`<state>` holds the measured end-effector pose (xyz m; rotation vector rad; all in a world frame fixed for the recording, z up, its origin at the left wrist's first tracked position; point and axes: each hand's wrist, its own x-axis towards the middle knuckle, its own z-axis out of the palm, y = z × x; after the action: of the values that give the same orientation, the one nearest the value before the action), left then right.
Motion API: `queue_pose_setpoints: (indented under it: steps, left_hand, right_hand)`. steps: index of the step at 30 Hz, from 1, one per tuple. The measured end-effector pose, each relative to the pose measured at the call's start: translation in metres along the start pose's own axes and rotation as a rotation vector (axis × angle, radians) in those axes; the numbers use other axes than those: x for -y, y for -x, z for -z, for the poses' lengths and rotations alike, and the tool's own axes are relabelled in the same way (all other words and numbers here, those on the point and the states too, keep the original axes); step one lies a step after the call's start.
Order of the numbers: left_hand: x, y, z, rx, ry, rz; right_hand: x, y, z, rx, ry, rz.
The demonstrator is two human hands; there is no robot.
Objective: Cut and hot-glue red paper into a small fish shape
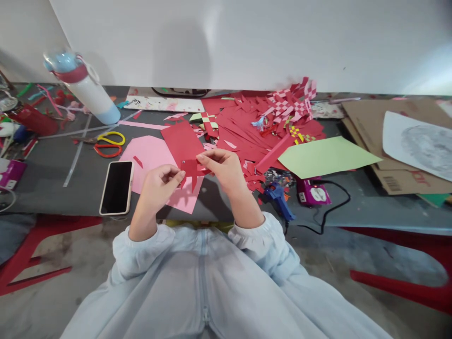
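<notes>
Between my two hands is a small red paper cutout (189, 168) with a little round eye mark near its upper left and pointed strips hanging below. My left hand (158, 184) pinches its left edge between thumb and fingertips. On the other side, my right hand (223, 168) pinches the upper right edge. Beneath and behind the cutout lie a red paper sheet (181, 141) and pink paper (150, 149). A heap of red paper strips and scraps (235, 125) spreads just beyond my right hand.
Left of my hands are a phone (116, 188), scissors (109, 143) and an upright bottle (88, 92). To the right lie a blue glue gun (280, 200) with a black cord, a purple box (312, 192), green paper (328, 157) and cardboard (367, 136).
</notes>
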<state>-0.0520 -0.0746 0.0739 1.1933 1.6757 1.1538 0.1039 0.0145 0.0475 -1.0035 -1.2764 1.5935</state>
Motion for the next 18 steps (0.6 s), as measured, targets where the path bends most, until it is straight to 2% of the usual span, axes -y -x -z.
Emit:
queue_pose_setpoints:
  steps: [13, 16, 18]
  left_hand:
    - [0.003, 0.007, 0.003, -0.003, 0.08, -0.014]
    - [0.002, 0.009, 0.003, 0.007, 0.079, -0.014]
    - [0.0, 0.01, 0.003, 0.025, 0.074, -0.008]
  right_hand:
    - [0.008, -0.004, 0.037, -0.282, -0.071, 0.178]
    - [0.01, -0.002, 0.042, -0.285, -0.04, 0.174]
    - [0.015, 0.001, 0.042, -0.217, 0.093, 0.191]
